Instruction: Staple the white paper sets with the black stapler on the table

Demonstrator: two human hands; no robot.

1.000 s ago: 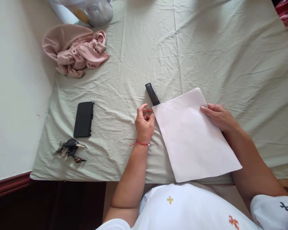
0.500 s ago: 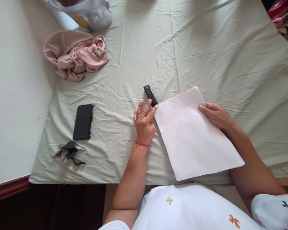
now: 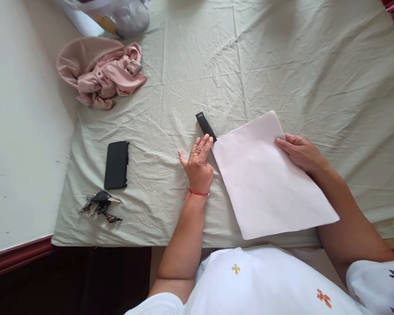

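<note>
White sheets of paper slant across the cloth, held at the upper right edge by my right hand, thumb on top and fingers underneath. At their upper left corner lies a black stapler, its near end meeting the paper. My left hand rests palm down against that near end, fingertips touching it. Its fingers are stretched out, the thumb spread to the left. It wears a gold ring and a red string bracelet.
A black phone and a bunch of keys lie to the left on the pale green tablecloth. Farther back are a crumpled pink cloth and a clear container with plastic bags. A white wall borders the left side.
My left thumb has spread out to the left, while the other fingers have drawn closer together on the stapler's near end. My right hand keeps its hold on the paper.
</note>
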